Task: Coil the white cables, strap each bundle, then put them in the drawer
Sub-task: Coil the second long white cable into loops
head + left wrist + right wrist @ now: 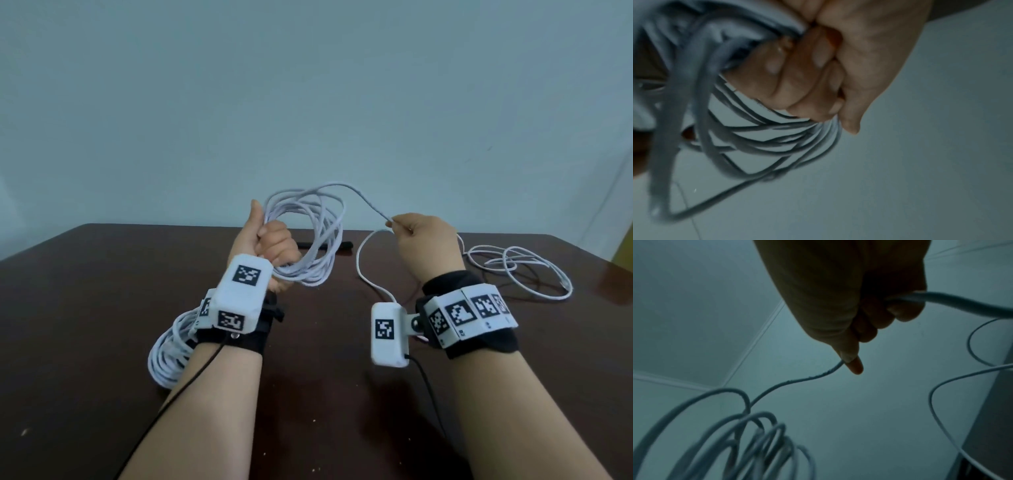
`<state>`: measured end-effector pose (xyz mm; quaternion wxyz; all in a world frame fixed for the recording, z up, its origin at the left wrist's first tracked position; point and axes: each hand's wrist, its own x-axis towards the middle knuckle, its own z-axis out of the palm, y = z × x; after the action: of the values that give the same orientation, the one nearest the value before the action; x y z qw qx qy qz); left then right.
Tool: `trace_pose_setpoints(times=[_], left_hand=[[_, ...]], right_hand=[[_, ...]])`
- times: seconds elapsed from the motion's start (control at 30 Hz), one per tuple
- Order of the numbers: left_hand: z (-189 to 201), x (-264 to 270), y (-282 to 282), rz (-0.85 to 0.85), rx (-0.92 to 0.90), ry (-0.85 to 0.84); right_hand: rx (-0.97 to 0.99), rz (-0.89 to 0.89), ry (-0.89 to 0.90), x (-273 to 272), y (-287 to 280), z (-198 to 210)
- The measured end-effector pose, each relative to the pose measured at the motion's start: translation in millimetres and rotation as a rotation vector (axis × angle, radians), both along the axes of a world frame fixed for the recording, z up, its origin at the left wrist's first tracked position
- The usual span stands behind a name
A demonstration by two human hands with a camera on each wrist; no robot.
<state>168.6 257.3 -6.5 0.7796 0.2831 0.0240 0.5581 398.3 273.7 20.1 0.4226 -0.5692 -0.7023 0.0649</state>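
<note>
My left hand (270,246) is raised above the dark table (85,342) and grips a coil of white cable (318,240) with several loops; the curled fingers (797,81) wrap the loops (764,138). From the coil a free strand (363,197) runs right to my right hand (418,236), which pinches it between thumb and forefinger (853,363). The slack of this cable (520,270) lies loosely on the table at the right. A second white coil (169,353) lies on the table beside my left forearm, partly hidden by it.
A thin black strap (329,245) lies on the table behind the held coil. A pale wall stands behind the table's far edge. Black sensor leads (431,394) hang from both wrist units. No drawer shows in any view.
</note>
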Motion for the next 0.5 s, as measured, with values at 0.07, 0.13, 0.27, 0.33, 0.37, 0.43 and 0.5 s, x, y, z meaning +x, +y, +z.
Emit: trace_pose_setpoints(times=[0.07,0.13,0.27,0.33,0.37,0.43,0.5], left_hand=[[3,-2,2,0.014,0.018,-0.096],[0,5,5,-0.067,0.033,-0.315],[0,6,11,0.199,-0.142,-0.61],[-1,0,14,0.369,-0.212,-0.625],[-2,-3,15,0.411,-0.239,-0.624],[-5,-8,16,0.454,-0.258,-0.66],[-3,-8,15,0.489,-0.228,-0.689]], right_hand=[[-0.075,0.029,-0.046,-1,1,-4],[-0.143,0.075,-0.093,-5,-1,-5],[-0.231,0.185,-0.047,-11,-7,-5],[-0.334,0.274,0.073,-14,-9,-6],[-0.382,0.307,0.106,-15,-9,-6],[-0.427,0.35,0.096,-18,-11,-10],[-0.387,0.366,0.071,-24,-14,-13]])
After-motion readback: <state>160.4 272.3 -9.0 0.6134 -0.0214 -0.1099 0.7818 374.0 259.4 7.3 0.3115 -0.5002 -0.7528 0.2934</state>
